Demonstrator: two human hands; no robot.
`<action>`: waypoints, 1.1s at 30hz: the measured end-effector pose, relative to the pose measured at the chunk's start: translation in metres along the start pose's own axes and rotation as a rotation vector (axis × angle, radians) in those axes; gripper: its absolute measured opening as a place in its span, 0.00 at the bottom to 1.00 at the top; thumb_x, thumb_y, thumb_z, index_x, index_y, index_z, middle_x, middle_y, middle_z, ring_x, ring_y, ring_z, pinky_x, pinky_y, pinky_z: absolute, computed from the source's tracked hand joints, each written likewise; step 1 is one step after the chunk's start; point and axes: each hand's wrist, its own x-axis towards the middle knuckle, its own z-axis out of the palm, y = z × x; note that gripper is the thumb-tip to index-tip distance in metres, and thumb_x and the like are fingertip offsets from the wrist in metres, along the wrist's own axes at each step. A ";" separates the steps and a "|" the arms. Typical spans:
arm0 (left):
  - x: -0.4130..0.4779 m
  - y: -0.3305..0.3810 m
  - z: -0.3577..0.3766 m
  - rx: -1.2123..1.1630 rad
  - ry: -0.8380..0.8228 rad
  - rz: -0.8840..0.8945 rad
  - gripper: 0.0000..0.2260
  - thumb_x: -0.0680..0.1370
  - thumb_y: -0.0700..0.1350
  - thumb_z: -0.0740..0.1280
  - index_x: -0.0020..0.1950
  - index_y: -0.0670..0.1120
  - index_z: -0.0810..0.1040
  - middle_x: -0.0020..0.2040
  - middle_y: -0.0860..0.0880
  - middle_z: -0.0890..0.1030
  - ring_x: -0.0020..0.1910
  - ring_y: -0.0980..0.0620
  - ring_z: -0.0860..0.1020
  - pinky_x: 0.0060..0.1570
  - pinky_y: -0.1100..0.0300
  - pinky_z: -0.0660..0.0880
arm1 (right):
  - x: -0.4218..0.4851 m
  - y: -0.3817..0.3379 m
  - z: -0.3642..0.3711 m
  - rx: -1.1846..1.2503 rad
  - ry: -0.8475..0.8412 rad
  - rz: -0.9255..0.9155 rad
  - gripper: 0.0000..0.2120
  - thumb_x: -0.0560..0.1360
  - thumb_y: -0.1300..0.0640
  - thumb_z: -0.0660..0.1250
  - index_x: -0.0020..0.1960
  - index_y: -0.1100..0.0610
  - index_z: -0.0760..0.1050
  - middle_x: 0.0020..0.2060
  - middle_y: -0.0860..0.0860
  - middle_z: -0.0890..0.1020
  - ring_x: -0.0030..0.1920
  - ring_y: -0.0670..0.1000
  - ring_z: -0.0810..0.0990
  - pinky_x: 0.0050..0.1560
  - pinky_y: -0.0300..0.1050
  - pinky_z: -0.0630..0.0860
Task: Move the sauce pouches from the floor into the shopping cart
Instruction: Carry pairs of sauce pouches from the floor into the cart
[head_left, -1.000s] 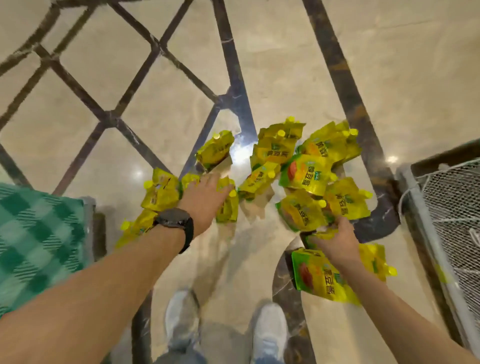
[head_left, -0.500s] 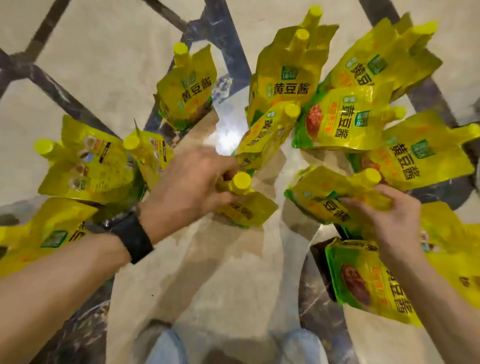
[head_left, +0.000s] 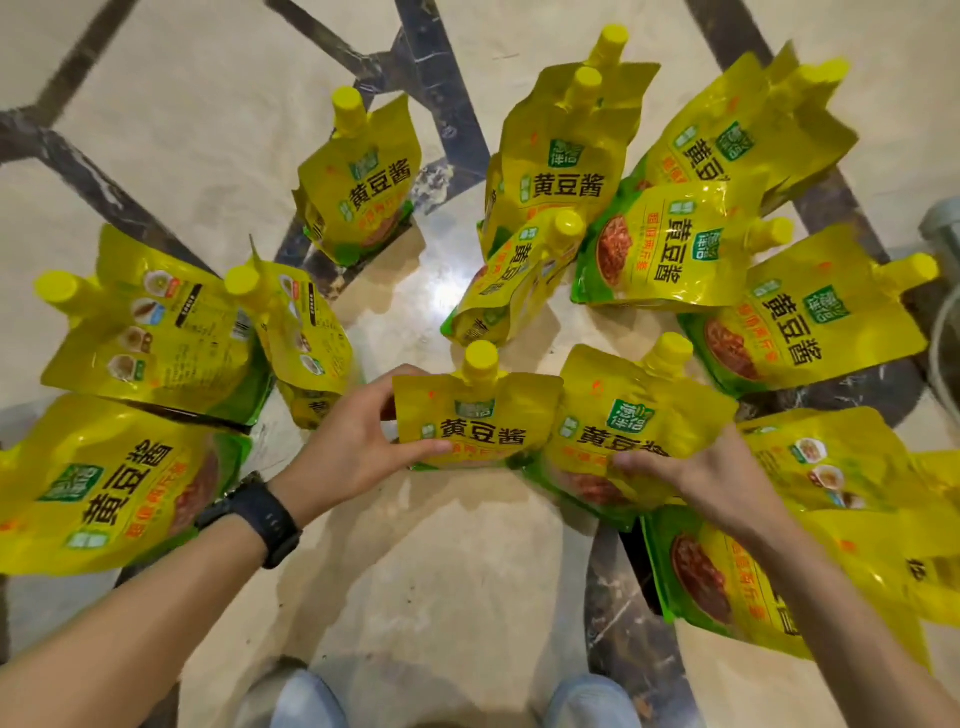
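While the left hand pinches one sauce pouch by its side edge, the right hand grips a second pouch touching it. Loose pouches: on floor, ringed beyond and beside both hands, several overlapping. Right of right hand: pouches cut off by the frame; grey object, unidentifiable.
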 end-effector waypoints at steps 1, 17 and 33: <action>0.003 -0.001 -0.002 -0.010 -0.016 -0.011 0.25 0.67 0.51 0.79 0.62 0.51 0.77 0.57 0.57 0.84 0.58 0.58 0.82 0.61 0.51 0.79 | 0.004 0.000 0.002 0.051 -0.028 0.015 0.21 0.64 0.62 0.79 0.53 0.51 0.76 0.46 0.38 0.82 0.41 0.29 0.81 0.43 0.24 0.75; 0.014 -0.002 0.016 -0.207 -0.023 -0.128 0.40 0.62 0.45 0.82 0.69 0.56 0.67 0.56 0.62 0.83 0.56 0.64 0.81 0.53 0.68 0.79 | -0.030 0.062 0.056 0.388 0.191 0.165 0.38 0.54 0.53 0.85 0.61 0.54 0.76 0.54 0.53 0.85 0.55 0.55 0.84 0.56 0.58 0.79; -0.052 0.090 -0.017 -0.570 -0.215 -0.358 0.41 0.53 0.58 0.84 0.64 0.52 0.77 0.57 0.51 0.86 0.54 0.51 0.85 0.46 0.62 0.82 | -0.058 -0.048 -0.015 0.514 -0.105 0.303 0.40 0.52 0.59 0.84 0.62 0.56 0.74 0.49 0.52 0.87 0.49 0.53 0.86 0.43 0.45 0.82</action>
